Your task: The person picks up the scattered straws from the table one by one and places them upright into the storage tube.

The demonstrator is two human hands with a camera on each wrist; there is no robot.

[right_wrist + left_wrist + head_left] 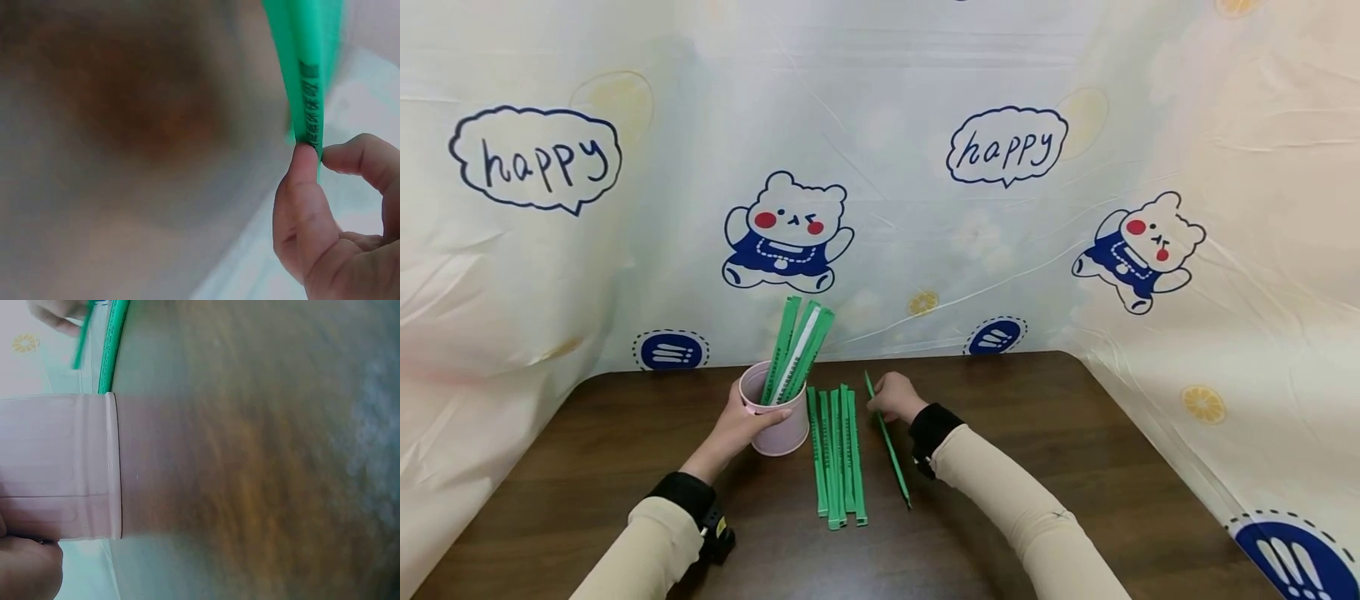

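My left hand (737,429) grips the rim and side of a pale pink cup (784,437) that stands on the table. Several long green-wrapped sticks (786,337) lean upright in the cup, one showing a white face. In the left wrist view the cup (56,456) fills the left side, with part of my thumb or finger below it. To the right, my right hand (895,396) pinches one slim green-wrapped stick (891,454) near its far end. Dark printing shows on this stick (308,81) in the right wrist view, between thumb and fingertips.
Several more green-wrapped sticks (837,458) lie side by side on the brown table (992,533), between the cup and my right hand. A pale printed cloth (895,125) with bears and lettering hangs behind the table and along its sides.
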